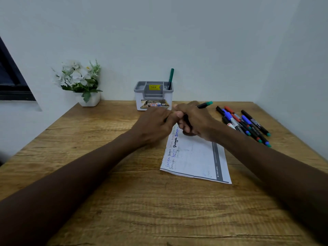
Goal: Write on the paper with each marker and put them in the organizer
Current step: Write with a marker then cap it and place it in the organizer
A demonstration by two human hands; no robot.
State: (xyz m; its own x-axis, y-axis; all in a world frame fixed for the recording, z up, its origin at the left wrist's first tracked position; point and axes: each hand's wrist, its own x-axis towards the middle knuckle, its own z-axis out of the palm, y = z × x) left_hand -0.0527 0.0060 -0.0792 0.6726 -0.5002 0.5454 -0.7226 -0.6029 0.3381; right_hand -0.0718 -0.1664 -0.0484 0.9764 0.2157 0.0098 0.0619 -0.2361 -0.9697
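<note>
Wooden table [88,192] against a plain pale wall. Organizer [153,96] at rear centre, one green marker [171,78] upright in its right compartment. Loose markers [245,125] grouped at right, presumably for easy reach. Paper [193,157] at centre, writing along its left edge. Both hands meet above its far end. Right hand [197,119] fingers wrap the held marker [205,104], green end angled up-right. Left hand [154,125] fingers curl at its hidden end, likely the cap; a pinch cannot be confirmed.

Study corner of a home or office: wooden desk [124,201] against bare white walls [195,32]; desk organizer [153,96] just beyond the left hand [152,125], potted white flowers [78,79] far to its left, loose markers [245,125] to the right of the right hand [195,121]
</note>
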